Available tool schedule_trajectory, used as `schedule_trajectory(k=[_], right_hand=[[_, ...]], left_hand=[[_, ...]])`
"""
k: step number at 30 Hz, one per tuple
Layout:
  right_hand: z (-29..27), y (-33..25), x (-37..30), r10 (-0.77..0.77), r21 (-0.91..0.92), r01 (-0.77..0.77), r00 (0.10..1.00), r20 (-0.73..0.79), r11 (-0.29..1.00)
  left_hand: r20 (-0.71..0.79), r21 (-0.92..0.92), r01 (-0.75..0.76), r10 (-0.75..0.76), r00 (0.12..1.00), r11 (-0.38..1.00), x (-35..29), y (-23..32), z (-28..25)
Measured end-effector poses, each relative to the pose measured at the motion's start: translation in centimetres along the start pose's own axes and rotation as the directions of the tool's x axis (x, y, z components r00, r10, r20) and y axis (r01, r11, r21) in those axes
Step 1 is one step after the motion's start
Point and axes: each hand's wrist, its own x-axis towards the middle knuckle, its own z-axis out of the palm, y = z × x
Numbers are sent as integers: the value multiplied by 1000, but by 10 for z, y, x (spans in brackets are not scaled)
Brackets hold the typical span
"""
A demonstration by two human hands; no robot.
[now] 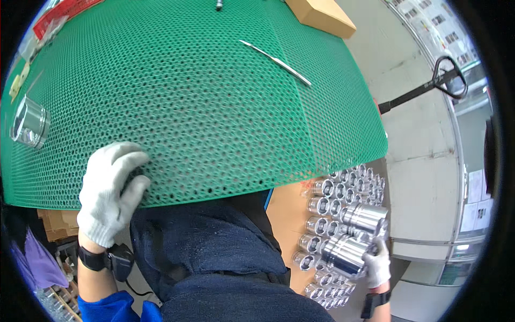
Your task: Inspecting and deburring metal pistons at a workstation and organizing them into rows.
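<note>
My left hand, in a white knit glove, rests on the near edge of the green perforated mat. Its fingers are loosely bent and apart, with nothing in them. Down at the right, my gloved right hand grips a shiny metal piston at its end. A second large piston is just beyond it, raised over the others; whether the same hand holds it I cannot tell. Below them, rows of similar pistons stand close together beside the table. Another piston stands on the mat at the far left.
A pointed metal scraper-like tool lies on the mat. A cardboard box sits at the far right corner, a red bin at the far left. A black handle sticks out right of the table.
</note>
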Motion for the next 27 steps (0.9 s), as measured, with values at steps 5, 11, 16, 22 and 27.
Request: schedule_trajectory(k=[5,11,16,22,27], right_hand=[[-15,-162,-28,-210,-362,217,976,57,907],[38,-320,-36,-694,-540,775,586,418,329],[160,-449,-57,-694,-197,980,164,701,32],[222,-501,-69,-610,13,935,-241,755,-353],[198,-503,-8,-839,211,924,173,516,320]], left_hand=[[-118,-90,88,-99,988,992,-22,-51,-11],[-285,-343,101,-206,936,934,-29,-75,-22],[-293,-318,87,-185,938,944,-44,-86,-19],[-240,-360,106,-201,950,927,-38,-90,-17],[-206,-214,196,-240,949,957,-33,-82,-17]])
